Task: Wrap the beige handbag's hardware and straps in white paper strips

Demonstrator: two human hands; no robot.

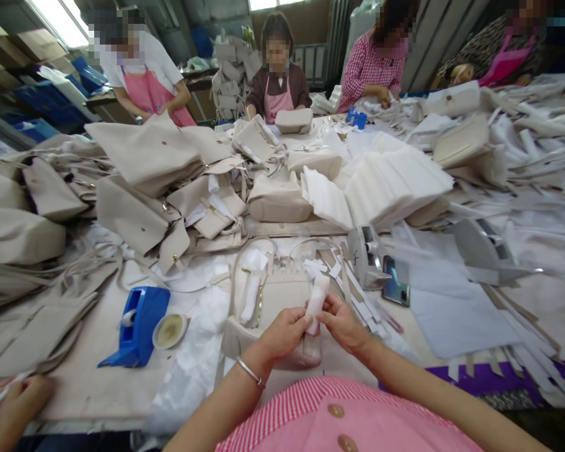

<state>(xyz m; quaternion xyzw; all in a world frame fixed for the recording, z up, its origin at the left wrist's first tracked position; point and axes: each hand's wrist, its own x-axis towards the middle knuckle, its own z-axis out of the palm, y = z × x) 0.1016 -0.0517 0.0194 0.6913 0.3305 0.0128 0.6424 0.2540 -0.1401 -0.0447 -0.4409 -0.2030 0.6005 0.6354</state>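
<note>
My left hand [286,334] and my right hand [343,321] meet over a beige handbag [282,292] that lies on the table in front of me. Between them they pinch a strip of white foam wrap [318,300], standing roughly upright at the bag's right side. Fingers of both hands are closed on its lower part. Another white wrapped piece [250,296] lies on the bag's left side, beside a gold zipper [260,304]. The bag's strap loops up behind it. What the foam covers, if anything, is hidden.
A blue tape dispenser [144,326] and a small round dish [169,331] stand to the left. Rightward are a grey tape dispenser [368,257], a phone [396,280] and white sheets [447,307]. Beige bags [145,157] pile up beyond. A co-worker's hand [26,402] shows at lower left.
</note>
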